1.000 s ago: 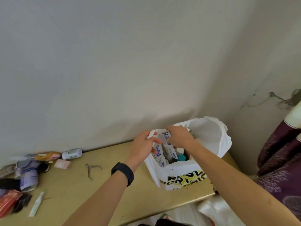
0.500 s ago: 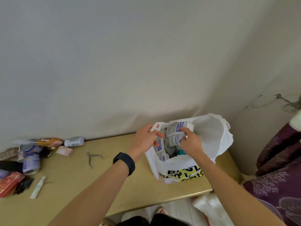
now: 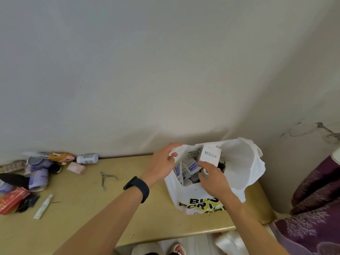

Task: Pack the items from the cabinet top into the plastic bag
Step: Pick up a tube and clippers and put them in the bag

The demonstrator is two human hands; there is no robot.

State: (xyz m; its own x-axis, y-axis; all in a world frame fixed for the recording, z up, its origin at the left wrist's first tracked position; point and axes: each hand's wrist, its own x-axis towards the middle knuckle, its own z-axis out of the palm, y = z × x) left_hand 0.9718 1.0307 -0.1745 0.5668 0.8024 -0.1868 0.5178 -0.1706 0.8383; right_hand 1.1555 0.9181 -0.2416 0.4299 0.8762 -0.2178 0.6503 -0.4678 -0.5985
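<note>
My left hand (image 3: 161,162) grips the rim of the plastic bag (image 3: 239,162) at its near left edge, thumb and fingers curled round the bunched plastic, so the mouth is open. There is a black wristband (image 3: 137,188) on that wrist. My right hand (image 3: 211,175) is in the mouth of the bag, fingers curled round the lower edge of a white box (image 3: 210,156) with teal lettering. The box stands tilted above the things already inside. Among those are blue-and-white sachets (image 3: 191,165) leaning against the bag's left wall. The bag stands upright at the right end of the cabinet top (image 3: 92,208), close to the corner of the wall, with black and yellow print on its front.

Well apart from the bag, at the left end of the cabinet top, lie a white pill bottle (image 3: 87,158) on its side against the wall, a pink packet (image 3: 76,167) just beside it, and purple-labelled cans (image 3: 37,178). A red box (image 3: 12,201) and a thin white tube (image 3: 43,207) lie nearer to me. A metal nail nipper (image 3: 105,178) lies alone between that heap and my left wrist. A purple patterned cloth (image 3: 316,208) hangs to the right of the cabinet.
</note>
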